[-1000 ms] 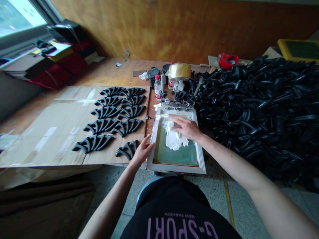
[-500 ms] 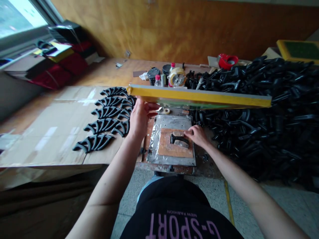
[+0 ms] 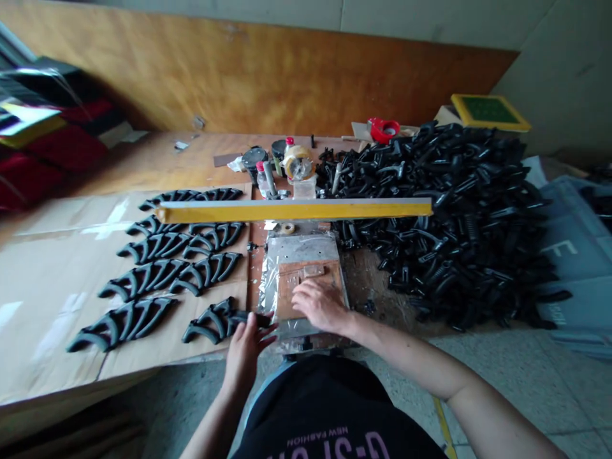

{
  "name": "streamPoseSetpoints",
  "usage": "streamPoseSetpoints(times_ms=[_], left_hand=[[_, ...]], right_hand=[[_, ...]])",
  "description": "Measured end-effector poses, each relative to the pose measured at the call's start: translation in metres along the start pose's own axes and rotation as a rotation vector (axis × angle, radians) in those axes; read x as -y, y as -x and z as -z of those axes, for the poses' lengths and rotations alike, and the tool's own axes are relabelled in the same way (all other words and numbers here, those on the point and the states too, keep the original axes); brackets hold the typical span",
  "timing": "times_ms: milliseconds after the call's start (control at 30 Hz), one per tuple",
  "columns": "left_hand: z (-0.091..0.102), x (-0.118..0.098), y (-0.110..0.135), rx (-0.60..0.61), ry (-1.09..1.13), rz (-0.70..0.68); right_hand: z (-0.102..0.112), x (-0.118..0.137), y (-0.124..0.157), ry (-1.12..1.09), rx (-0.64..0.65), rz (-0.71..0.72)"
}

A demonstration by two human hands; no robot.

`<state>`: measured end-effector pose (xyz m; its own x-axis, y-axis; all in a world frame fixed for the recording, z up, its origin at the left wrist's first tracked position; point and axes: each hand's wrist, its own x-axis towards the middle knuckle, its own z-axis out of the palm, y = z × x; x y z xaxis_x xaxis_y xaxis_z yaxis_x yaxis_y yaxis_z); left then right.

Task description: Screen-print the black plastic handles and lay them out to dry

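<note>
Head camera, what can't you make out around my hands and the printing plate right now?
Head view: the right hand covers the near half of the brown plate; anything under the palm is hidden.
Head view: the left hand meets a black part; blur hides whether its fingers grip it.
Head view: the raised yellow frame shows edge-on, so its mesh is unseen.
Head view: the bottle label is too small to read.

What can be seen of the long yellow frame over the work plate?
The frame shows only its edge: a long straight bar, yellow with a grey strip on top, material unclear. It hangs level above the foil-covered plate, left end over the rows of black parts, right end at the black pile. Neither the left hand nor the right hand touches it; its support is hidden.
</note>
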<state>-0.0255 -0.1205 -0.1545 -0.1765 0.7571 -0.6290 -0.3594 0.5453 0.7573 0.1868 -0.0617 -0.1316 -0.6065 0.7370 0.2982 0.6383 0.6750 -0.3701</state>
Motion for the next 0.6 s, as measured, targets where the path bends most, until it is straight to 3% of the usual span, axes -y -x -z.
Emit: streamPoseSetpoints(times_ms=[67,133,200,267,367,500,600], left_hand=[[0.034,-0.006,-0.009,-0.166,-0.077,-0.056],[0.057,-0.011,-0.008,-0.272,-0.213,-0.103],[0.06,-0.014,0.0,-0.236,-0.379,-0.178],[0.046,-0.015,0.008,-0.098,-0.539,-0.26],[0.01,-0.013,0.012,0.056,-0.851,-0.317],[-0.027,-0.005,0.004,0.05,-1.409,-0.367],[-0.042,0.001,-0.005,0.045,-1.655,-0.403]], right_hand=[[0.028,-0.037,0.008,0.043,-0.081,-0.178],[0.058,-0.074,0.019,0.09,-0.18,-0.37],[0.078,-0.101,0.03,0.086,-0.237,-0.449],[0.085,-0.116,0.039,0.044,-0.26,-0.475],[0.076,-0.121,0.049,-0.022,-0.202,-0.485],[0.052,-0.119,0.05,-0.071,-0.083,-0.451],[0.03,-0.119,0.03,-0.076,-0.041,-0.366]])
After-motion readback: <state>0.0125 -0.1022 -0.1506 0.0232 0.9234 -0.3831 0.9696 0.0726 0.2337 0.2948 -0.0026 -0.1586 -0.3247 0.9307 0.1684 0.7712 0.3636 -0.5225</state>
